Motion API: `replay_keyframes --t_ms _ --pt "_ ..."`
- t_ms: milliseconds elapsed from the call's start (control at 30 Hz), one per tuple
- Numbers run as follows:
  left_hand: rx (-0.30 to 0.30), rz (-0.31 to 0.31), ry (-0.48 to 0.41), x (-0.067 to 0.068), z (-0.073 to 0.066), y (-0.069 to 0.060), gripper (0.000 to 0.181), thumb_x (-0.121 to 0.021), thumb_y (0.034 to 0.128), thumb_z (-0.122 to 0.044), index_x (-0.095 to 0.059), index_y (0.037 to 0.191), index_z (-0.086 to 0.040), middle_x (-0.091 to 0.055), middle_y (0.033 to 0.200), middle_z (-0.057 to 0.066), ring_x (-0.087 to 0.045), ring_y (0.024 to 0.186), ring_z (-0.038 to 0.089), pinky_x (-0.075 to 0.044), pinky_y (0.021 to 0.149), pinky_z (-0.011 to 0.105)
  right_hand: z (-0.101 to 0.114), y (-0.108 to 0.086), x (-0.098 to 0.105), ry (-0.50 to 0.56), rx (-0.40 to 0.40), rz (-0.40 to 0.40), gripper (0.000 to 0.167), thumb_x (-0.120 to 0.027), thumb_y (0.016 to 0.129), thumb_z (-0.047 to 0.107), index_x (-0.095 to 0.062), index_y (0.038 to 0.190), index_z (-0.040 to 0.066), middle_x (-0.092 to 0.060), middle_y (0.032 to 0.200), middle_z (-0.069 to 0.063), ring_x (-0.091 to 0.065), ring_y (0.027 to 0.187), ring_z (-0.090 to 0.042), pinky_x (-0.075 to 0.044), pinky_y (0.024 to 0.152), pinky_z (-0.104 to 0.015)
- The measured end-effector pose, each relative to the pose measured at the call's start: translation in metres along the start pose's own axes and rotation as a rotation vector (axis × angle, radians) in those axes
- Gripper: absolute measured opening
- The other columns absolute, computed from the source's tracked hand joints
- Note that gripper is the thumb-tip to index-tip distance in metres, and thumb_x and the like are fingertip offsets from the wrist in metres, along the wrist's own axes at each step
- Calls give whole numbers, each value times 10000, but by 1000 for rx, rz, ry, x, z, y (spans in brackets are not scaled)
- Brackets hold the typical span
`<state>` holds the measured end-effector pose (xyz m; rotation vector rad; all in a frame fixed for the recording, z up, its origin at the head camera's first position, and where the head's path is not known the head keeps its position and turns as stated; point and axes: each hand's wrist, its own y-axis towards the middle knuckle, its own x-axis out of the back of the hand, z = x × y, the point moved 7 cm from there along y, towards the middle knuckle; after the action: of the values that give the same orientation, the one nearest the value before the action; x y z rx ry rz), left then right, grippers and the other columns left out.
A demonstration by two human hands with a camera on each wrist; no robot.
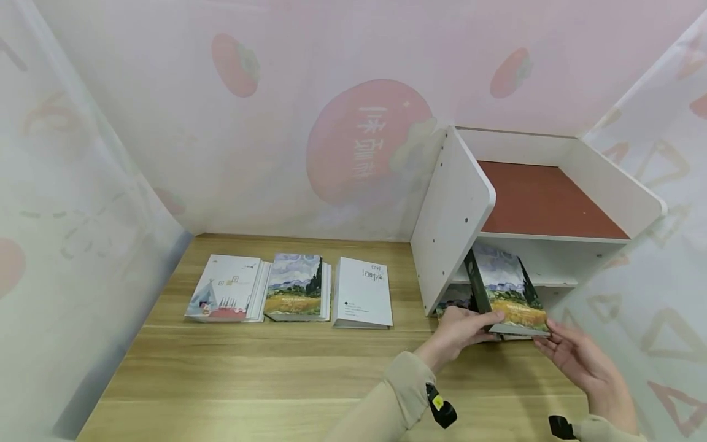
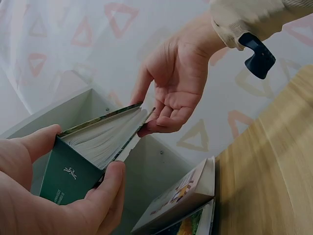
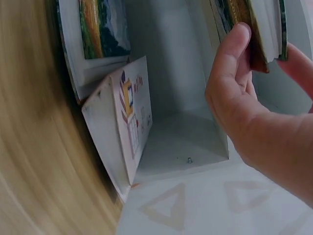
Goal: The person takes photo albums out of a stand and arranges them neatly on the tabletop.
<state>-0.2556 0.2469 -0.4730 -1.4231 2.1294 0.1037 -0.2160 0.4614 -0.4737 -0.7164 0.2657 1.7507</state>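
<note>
Both hands hold a thick hardcover book [image 1: 510, 285] with a painted landscape cover and a green spine, tilted at the front of the middle shelf of a white shelf unit [image 1: 455, 202]. My left hand [image 1: 461, 331] grips the spine side; in the left wrist view its thumb and fingers sit on opposite covers around the green spine [image 2: 71, 171]. My right hand [image 1: 582, 359] pinches the near corner on the opening side, with the pages [image 2: 105, 137] slightly fanned. Below, a white illustrated book [image 3: 132, 117] leans beside another landscape-covered book [image 3: 105, 29] in the bottom compartment.
Left of the unit on the wooden table [image 1: 265, 368] lie a white book with a tent picture [image 1: 223, 288], a landscape-covered book [image 1: 295, 285] and a plain white book [image 1: 361, 291]. The unit's top has a red-brown board [image 1: 547, 199]. Patterned sheets [image 1: 265, 141] stand behind and at the sides.
</note>
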Motion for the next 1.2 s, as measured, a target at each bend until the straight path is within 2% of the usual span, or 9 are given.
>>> replay_keyframes --t_ms 200,300,433,533,633,767,900,1067,1200 --pt "8 15 55 1 -2 -8 434 -813 835 -145 -481 564 -79 -684 924 45 -702 859 192 -598 730 305 -11 -6 -8 166 7 8 349 -276 1086 70 -612 1164 18 -591 1176 -109 -562 1095 -241 -436 1037 -395" --pt "23 40 63 2 -2 -9 369 -814 838 -170 -567 596 -41 -691 917 46 -713 840 234 -600 728 324 -15 -9 -12 233 21 25 384 -264 1092 88 -624 1198 9 -600 1187 -115 -566 1085 -251 -438 1033 -399" --pt "40 42 118 3 -1 -12 268 -826 827 -226 -705 813 12 -699 886 57 -715 764 264 -606 711 368 -18 -10 -13 285 43 39 408 -248 1096 114 -617 1222 -7 -597 1193 -145 -569 1080 -275 -440 1026 -417" --pt "52 48 157 3 1 -15 285 -829 823 -247 -696 840 5 -705 857 54 -707 728 235 -606 707 387 -20 -10 -12 276 62 47 433 -223 1094 122 -608 1241 -11 -593 1202 -156 -568 1082 -286 -450 1015 -418" --pt "65 63 156 3 3 -18 286 -825 827 -236 -655 736 -24 -707 832 56 -702 719 224 -607 703 375 -22 -11 -9 255 71 53 441 -208 1089 119 -598 1260 1 -587 1214 -147 -565 1092 -290 -449 1018 -411" --pt "66 77 149 4 5 -21 433 -823 829 -221 -486 580 -114 -707 822 59 -696 702 217 -606 679 333 -26 -12 -7 259 85 61 432 -204 1083 110 -568 1294 11 -566 1251 -147 -548 1135 -299 -424 1048 -403" --pt "73 79 175 6 6 -24 569 -834 816 -220 -341 539 -163 -699 800 66 -694 675 222 -603 642 316 -30 -14 -8 301 89 93 462 -171 1082 118 -551 1322 11 -549 1284 -146 -532 1163 -300 -415 1053 -412" --pt "92 91 201 7 7 -28 505 -846 800 -199 -415 543 -137 -692 763 114 -705 732 341 -604 611 332 -34 -18 -8 345 95 117 497 -137 1080 132 -555 1320 8 -549 1278 -135 -540 1156 -285 -422 1044 -421" --pt "99 94 205 8 8 -29 456 -853 789 -197 -469 556 -122 -698 754 129 -702 759 374 -603 596 332 -36 -20 -7 354 90 108 501 -135 1080 139 -565 1302 9 -555 1259 -134 -550 1143 -277 -428 1035 -420"
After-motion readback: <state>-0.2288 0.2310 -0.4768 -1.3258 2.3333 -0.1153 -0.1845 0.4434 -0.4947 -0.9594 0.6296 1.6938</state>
